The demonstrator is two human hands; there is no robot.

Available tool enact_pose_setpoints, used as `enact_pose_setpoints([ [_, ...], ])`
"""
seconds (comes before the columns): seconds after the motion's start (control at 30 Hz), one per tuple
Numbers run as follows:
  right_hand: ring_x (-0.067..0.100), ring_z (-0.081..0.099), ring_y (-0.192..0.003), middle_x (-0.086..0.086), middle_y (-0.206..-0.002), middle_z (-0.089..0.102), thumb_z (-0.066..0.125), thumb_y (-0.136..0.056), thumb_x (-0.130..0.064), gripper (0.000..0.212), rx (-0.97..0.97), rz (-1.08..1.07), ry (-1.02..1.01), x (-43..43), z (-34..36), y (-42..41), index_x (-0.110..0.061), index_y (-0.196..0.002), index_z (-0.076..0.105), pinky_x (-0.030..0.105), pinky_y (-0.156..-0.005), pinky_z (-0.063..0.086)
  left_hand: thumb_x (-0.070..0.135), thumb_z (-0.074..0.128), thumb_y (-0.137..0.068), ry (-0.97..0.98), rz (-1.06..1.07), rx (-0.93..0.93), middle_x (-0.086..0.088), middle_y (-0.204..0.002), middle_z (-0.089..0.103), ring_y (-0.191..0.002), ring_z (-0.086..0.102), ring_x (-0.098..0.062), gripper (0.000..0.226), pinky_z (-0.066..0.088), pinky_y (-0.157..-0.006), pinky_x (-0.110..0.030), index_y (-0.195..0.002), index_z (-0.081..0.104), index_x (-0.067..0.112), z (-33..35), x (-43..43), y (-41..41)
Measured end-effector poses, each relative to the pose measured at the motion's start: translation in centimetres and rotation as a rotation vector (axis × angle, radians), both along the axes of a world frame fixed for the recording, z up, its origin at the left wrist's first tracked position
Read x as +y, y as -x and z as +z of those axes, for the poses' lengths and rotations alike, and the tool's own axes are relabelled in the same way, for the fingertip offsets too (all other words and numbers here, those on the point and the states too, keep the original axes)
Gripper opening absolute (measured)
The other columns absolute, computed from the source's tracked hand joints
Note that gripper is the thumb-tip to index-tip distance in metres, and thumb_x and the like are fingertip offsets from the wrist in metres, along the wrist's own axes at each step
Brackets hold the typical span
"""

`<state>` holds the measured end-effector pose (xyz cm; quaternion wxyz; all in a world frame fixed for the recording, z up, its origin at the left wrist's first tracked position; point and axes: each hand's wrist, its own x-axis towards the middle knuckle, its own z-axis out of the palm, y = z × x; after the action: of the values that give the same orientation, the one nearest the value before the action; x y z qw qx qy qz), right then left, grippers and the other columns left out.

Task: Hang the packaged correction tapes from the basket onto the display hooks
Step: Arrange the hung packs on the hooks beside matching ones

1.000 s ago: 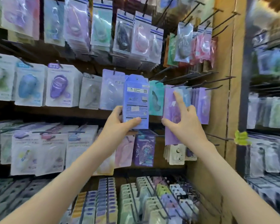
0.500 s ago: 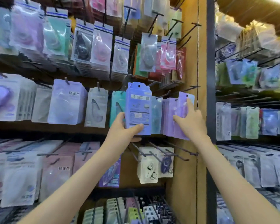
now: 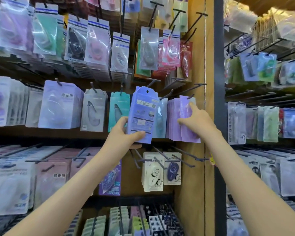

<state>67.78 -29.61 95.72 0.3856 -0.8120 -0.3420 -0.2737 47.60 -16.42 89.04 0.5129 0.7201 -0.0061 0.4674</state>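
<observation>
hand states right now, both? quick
Left hand: grips the lower end of a periwinkle-blue cardboard correction-tape pack.
Right hand: open, holding nothing, straight fingers touching the hanging lilac card packs.

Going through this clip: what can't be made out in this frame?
- The basket is outside the head view.
- The blue package faces away. Its back print is too small to read, and the left hand covers a lower corner.
- Target hook: which one is unclear; the package covers the area behind it.
- The right hand on the purple packages: pressing or gripping is unclear, since its own back hides the fingers.
</observation>
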Motion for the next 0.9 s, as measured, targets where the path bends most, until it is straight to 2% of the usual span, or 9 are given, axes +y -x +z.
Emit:
enact_pose_setpoints([
  [0.13,0.03,0.054,-0.102,0.014,-0.131,0.049,0.061,-0.092,-0.038,0.083,0.065,0.089,0.039,1.4,-0.5,-1.3,-0.032,-0.154,0.005,0.036,-0.074,0.05,0.014,0.069,-0.088,-0.054,0.053,0.036,0.001,-0.111,0.069,-0.09,0.072,-0.012,0.03,0.06,-0.074,-0.027,-0.11,0.053,0.027,-0.2,0.3,0.8],
  [0.23,0.031,0.051,-0.117,0.014,-0.139,0.044,0.058,-0.093,-0.042,0.079,0.04,0.099,-0.06,1.6,-1.4,0.3,-0.028,-0.154,0.011,0.038,-0.087,0.049,0.021,0.067,-0.09,-0.25,0.423,0.017,0.009,-0.095,0.066,-0.078,0.066,-0.008,0.026,0.049,-0.062,-0.009,-0.108,0.051,0.03,-0.6,0.6,1.7],
  [0.33,0.009,0.055,-0.106,-0.006,-0.121,0.053,0.064,-0.087,-0.047,0.066,0.067,0.489,-0.319,1.8,-3.4,6.0,-0.033,-0.143,0.032,0.021,-0.085,0.047,0.024,0.062,-0.093,-0.481,0.784,-0.047,0.007,-0.082,0.058,-0.062,0.051,-0.007,0.032,0.039,-0.051,-0.012,-0.12,0.045,0.028,-1.0,0.2,2.7],
  [0.4,0.004,0.058,-0.104,-0.01,-0.119,0.057,0.066,-0.077,-0.053,0.078,0.236,0.846,-0.314,2.7,-4.8,10.3,-0.042,-0.143,0.027,0.024,-0.088,0.048,0.023,0.064,-0.092,-0.645,0.869,-0.069,-0.002,-0.084,0.062,-0.065,0.054,-0.017,0.04,0.036,-0.053,-0.022,-0.129,0.049,0.021,-1.6,0.0,2.5],
  [0.53,0.015,0.069,-0.1,0.003,-0.114,0.068,0.065,-0.082,-0.031,0.069,0.465,1.196,-0.454,4.6,-5.7,13.9,-0.032,-0.143,0.033,0.031,-0.081,0.057,0.031,0.065,-0.086,-0.82,0.843,-0.079,-0.006,-0.104,0.069,-0.091,0.06,-0.022,0.06,0.038,-0.067,-0.023,-0.142,0.047,0.018,-2.7,1.3,2.9],
  [0.63,0.019,0.069,-0.099,0.008,-0.113,0.068,0.057,-0.084,-0.027,0.049,0.562,1.351,-0.448,5.2,-6.0,15.5,-0.021,-0.132,0.05,0.03,-0.075,0.057,0.049,0.053,-0.09,-0.751,0.455,-0.064,0.006,-0.146,0.046,-0.131,0.041,-0.005,0.067,0.033,-0.103,-0.014,-0.15,0.03,0.035,-3.0,2.6,5.8],
  [0.7,0.021,0.069,-0.1,0.007,-0.112,0.07,0.053,-0.085,-0.028,0.043,0.595,1.395,-0.451,6.4,-6.5,16.9,-0.019,-0.126,0.055,0.032,-0.077,0.058,0.05,0.051,-0.09,-0.621,0.29,0.0,0.015,-0.144,0.04,-0.131,0.037,0.003,0.062,0.033,-0.104,-0.014,-0.145,0.022,0.053,-3.4,3.6,7.9],
  [0.77,0.02,0.07,-0.098,0.005,-0.107,0.073,0.05,-0.087,-0.027,0.038,0.619,1.429,-0.468,8.4,-7.0,19.0,-0.017,-0.122,0.058,0.033,-0.077,0.059,0.056,0.048,-0.087,-0.587,0.333,0.018,0.013,-0.129,0.043,-0.121,0.043,-0.003,0.06,0.04,-0.1,-0.024,-0.14,0.02,0.064,-3.8,5.1,9.9],
  [0.9,0.022,0.069,-0.1,0.003,-0.115,0.07,0.045,-0.1,-0.008,0.041,0.442,1.288,-0.53,13.6,-7.5,24.2,-0.03,-0.135,0.046,0.035,-0.072,0.058,0.052,0.049,-0.08,-0.677,0.705,-0.06,-0.004,-0.115,0.048,-0.102,0.045,-0.023,0.071,0.036,-0.086,-0.026,-0.148,0.029,0.043,-4.4,9.7,14.7],
])
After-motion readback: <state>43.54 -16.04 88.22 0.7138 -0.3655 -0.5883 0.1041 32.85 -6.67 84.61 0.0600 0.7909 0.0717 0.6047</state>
